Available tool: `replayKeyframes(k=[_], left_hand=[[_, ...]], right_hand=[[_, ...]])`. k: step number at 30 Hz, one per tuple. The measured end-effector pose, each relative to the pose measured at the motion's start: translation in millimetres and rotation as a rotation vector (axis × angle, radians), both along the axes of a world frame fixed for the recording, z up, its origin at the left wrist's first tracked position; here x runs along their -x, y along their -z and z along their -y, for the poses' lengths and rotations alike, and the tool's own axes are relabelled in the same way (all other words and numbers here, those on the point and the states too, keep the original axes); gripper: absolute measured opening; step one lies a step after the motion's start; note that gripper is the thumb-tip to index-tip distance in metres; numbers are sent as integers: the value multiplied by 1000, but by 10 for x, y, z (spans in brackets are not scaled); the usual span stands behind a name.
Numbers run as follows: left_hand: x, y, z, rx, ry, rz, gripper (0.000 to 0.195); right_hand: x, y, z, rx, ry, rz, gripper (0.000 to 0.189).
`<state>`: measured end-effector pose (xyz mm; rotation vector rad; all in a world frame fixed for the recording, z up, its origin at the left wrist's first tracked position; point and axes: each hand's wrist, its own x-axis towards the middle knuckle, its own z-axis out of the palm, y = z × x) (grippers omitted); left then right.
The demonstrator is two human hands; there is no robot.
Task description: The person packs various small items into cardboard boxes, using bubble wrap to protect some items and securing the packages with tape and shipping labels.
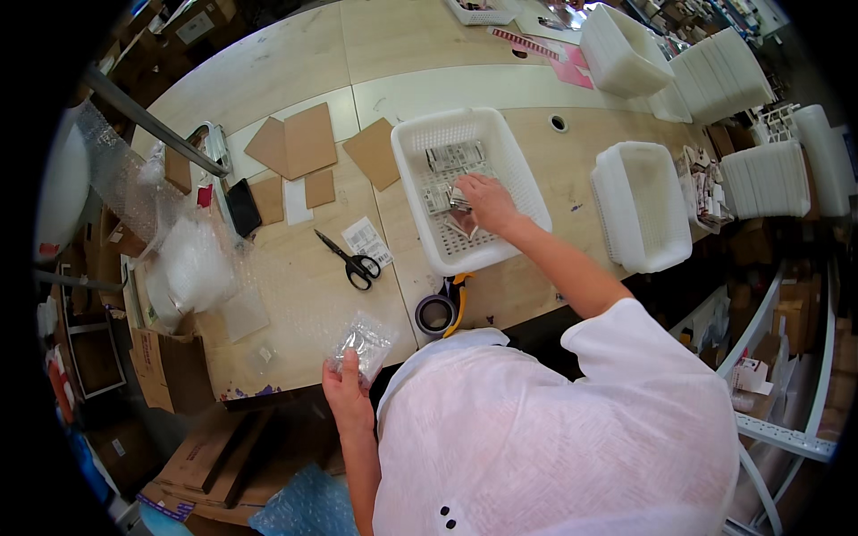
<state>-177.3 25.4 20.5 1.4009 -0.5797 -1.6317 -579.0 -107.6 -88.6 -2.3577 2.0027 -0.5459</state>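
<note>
At the table's front edge, my left hand (350, 385) grips a clear bubble-wrap packet (365, 345), its thumb on top. My right hand (489, 203) reaches down into a white perforated plastic basket (436, 258). Its fingers are over small labelled packets (456, 157) lying on the basket floor, and a reddish-brown packet (462, 222) shows below them. Whether those fingers grip a packet cannot be made out. Black-handled scissors (358, 268) lie left of the basket beside a printed paper slip (367, 241). A tape dispenser with a roll of tape (436, 315) sits at the basket's near end.
Cardboard pieces (310, 142) and a black phone-like slab (242, 206) lie at the left, near a bubble-wrap roll (194, 261) and a metal bar (154, 124). Nested white baskets (643, 208) stand at the right. A small tape roll (558, 123) lies behind them.
</note>
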Motion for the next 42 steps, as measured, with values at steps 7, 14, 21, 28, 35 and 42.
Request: replayKeyframes(k=[7,14,21,28,35,42], left_hand=[[-105,85,-11,-16,40,-16,22],[-89,106,120,22,65,46,28],[-64,31,139,80,127,8,30],[-178,36,17,21,116,-313,34],[-152,-118,-4,80,144,33,48],[-215,-336,-84,36,150,-14,45]], right_hand=[[383,202,93,8,-263,-143,26],[-95,-683,64,-59,-41,431,19],[-1592,-1659,-314,-1021,-408,859,24],[-1780,-1549,-289,-1104,-566,793,29],[-1937,-1496,-257,-1029,-516,588,40],[-2284,-1336,11,-1189,-351,1317,64]])
